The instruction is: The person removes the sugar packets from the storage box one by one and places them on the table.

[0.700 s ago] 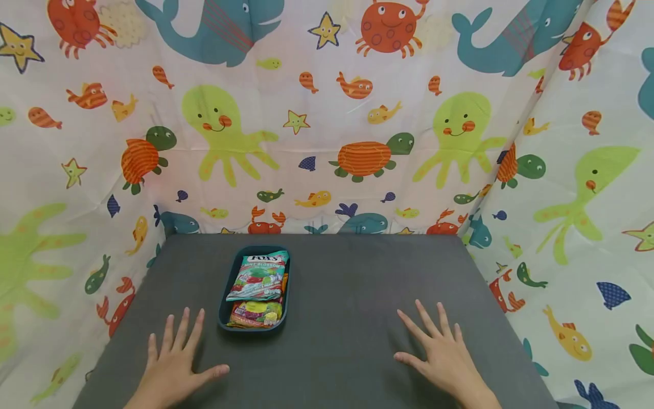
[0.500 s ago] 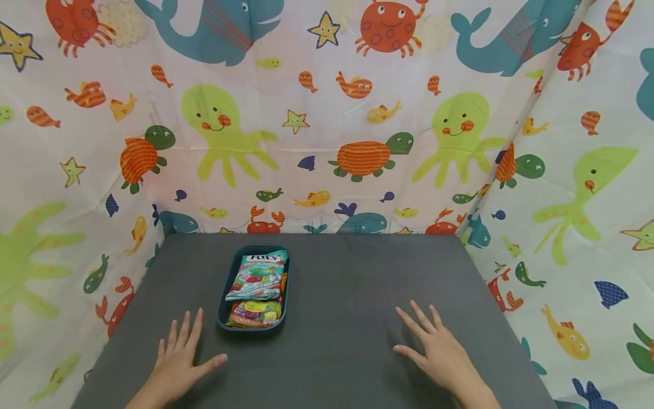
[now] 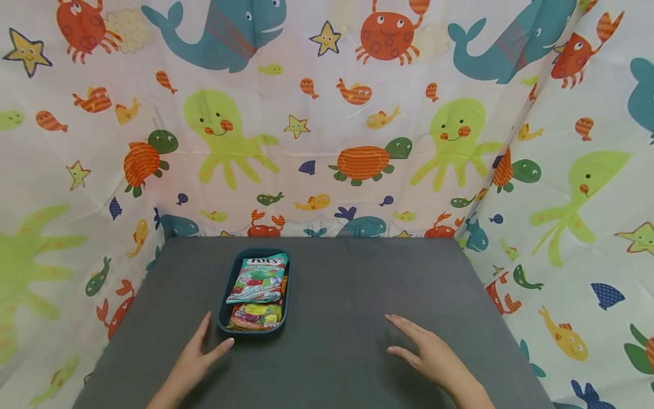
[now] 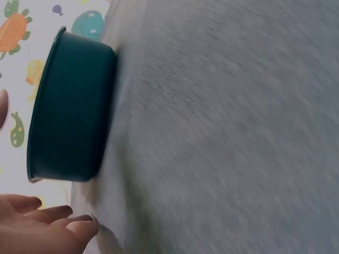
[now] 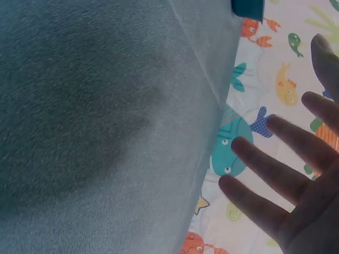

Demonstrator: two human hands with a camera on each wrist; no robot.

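Observation:
A dark teal tub [image 3: 223,318] stands left of centre on the grey table, with candy bags inside. On top lies a mint-green Fox's candy bag [image 3: 259,278]; below it shows a yellow and red candy bag [image 3: 255,316]. My left hand [image 3: 193,360] hovers by the tub's near left corner, thumb and fingers apart, holding nothing. In the left wrist view the tub's side wall [image 4: 74,108] rises just beyond the fingers. Over the table's right part my right hand [image 3: 433,357] hangs with fingers extended and nothing in them; its spread fingers [image 5: 270,164] show in the right wrist view.
The grey table [image 3: 347,295] runs back to a white curtain [image 3: 317,130] printed with sea animals. That curtain also closes off the left and right sides. In the right wrist view a corner of the tub [image 5: 248,8] shows at the top.
My left hand has turned onto its side and moved right, closer to the tub. The right hand has shifted slightly left and turned, its fingers drawing together. The head view has tilted slightly.

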